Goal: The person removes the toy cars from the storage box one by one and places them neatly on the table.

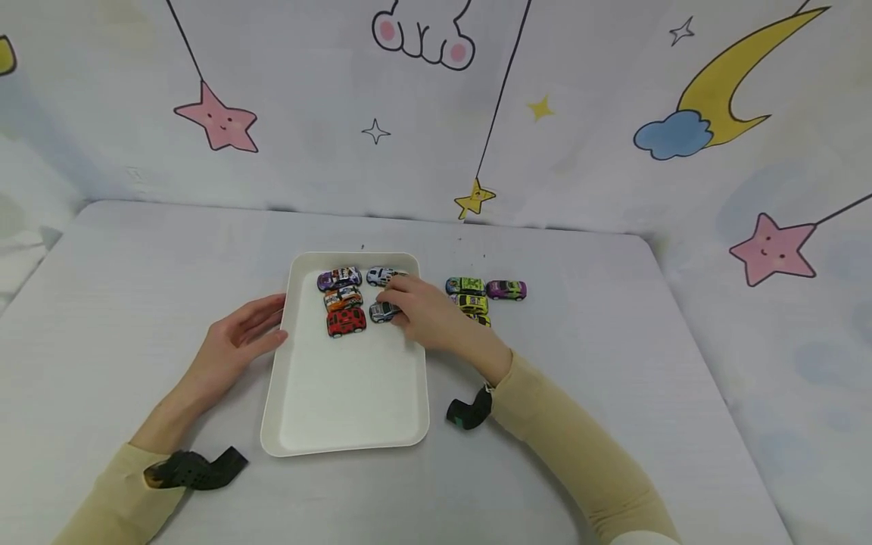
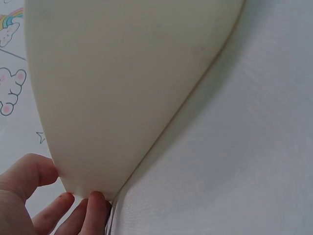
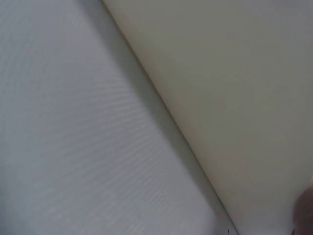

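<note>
A white tray (image 1: 350, 401) lies on the table. In its upper left are a purple toy car (image 1: 339, 278), an orange and white one (image 1: 343, 297) and a red one with black spots (image 1: 346, 322). A white and black toy car (image 1: 383, 275) sits at the top right. Below that one, my right hand (image 1: 429, 314) pinches a grey toy car (image 1: 383, 311) from its right side; part of it is hidden. Against the tray's left wall rest the fingertips of my left hand (image 1: 238, 341), thumb spread apart from the fingers. The left wrist view shows this hand (image 2: 54, 210) touching the tray's side (image 2: 112, 98).
To the tray's right, on the white-covered table (image 1: 579, 363), stand a green toy car (image 1: 466, 286), a purple and green one (image 1: 507, 290) and a yellow one (image 1: 471, 304). Another yellow car (image 1: 482, 320) is partly covered by my right hand. A decorated wall (image 1: 306, 166) rises behind.
</note>
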`<state>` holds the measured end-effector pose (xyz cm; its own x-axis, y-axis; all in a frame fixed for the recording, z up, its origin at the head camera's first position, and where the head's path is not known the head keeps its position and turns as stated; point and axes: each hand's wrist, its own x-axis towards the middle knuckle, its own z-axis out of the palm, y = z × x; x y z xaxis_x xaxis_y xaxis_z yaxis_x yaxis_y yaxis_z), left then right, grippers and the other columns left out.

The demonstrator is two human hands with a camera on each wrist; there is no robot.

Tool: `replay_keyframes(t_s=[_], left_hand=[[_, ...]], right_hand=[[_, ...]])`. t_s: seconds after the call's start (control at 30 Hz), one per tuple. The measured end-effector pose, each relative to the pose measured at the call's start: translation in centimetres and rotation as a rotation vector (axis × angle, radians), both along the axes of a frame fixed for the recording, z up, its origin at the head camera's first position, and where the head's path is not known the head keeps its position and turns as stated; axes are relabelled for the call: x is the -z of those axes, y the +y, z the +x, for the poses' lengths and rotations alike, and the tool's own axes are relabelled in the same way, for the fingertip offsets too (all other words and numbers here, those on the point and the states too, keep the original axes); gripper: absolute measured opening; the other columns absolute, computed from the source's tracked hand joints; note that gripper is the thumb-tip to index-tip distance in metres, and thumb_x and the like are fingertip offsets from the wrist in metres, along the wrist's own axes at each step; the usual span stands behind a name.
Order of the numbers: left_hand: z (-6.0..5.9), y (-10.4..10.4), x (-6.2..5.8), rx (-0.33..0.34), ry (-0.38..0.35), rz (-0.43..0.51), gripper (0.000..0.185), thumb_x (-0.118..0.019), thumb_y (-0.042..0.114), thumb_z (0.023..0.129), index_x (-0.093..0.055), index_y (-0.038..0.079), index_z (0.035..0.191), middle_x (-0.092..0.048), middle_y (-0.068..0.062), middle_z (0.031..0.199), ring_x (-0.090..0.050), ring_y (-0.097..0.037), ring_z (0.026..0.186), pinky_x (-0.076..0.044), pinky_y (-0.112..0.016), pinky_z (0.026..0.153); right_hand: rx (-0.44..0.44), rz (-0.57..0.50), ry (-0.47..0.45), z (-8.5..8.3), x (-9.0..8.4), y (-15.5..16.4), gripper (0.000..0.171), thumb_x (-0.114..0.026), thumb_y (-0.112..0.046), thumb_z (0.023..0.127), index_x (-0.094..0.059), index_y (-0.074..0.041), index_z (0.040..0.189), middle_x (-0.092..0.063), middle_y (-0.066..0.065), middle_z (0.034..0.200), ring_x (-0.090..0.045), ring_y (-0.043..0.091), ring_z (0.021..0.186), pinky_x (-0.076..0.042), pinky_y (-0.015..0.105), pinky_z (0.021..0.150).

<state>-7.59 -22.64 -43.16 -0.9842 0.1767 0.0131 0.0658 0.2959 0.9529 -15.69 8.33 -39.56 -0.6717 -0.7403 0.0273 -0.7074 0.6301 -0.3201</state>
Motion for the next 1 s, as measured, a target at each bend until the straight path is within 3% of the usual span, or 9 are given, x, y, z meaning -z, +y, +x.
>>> replay_keyframes(t_s=[0.33,0.63,1.0], left_hand=[[-0.2,0.2,-0.4,0.003,0.000,0.009,0.056,-0.065,0.017,0.099,-0.044,0.007,0.149,-0.045,-0.016,0.154,-0.048,0.010,0.126,-0.043,-0.006,0.100],[-0.2,-0.2,-0.5,0.011,0.017,-0.022,0.056,-0.064,0.018,0.099,-0.043,0.008,0.150,-0.045,-0.014,0.154,-0.048,0.010,0.127,-0.043,-0.005,0.099],[0.0,-0.2,-0.1,0.009,0.006,-0.019,0.056,-0.064,0.020,0.099,-0.043,0.009,0.151,-0.045,-0.015,0.154,-0.048,0.010,0.126,-0.042,-0.005,0.098]], right_hand=[[-0.039,-0.119,0.077,0.2,0.2,0.5,0.028,-0.068,-0.002,0.093,-0.069,-0.006,0.121,-0.062,0.007,0.119,-0.059,0.023,0.109,-0.053,0.034,0.095],[-0.055,-0.294,0.147,0.3,1.6,1.0,0.032,-0.069,-0.005,0.094,-0.067,-0.004,0.126,-0.061,0.011,0.125,-0.059,0.025,0.117,-0.051,0.035,0.101],[-0.066,-0.348,0.168,0.8,1.7,1.2,0.034,-0.066,-0.004,0.095,-0.064,-0.004,0.129,-0.060,0.013,0.126,-0.056,0.026,0.118,-0.050,0.036,0.102]])
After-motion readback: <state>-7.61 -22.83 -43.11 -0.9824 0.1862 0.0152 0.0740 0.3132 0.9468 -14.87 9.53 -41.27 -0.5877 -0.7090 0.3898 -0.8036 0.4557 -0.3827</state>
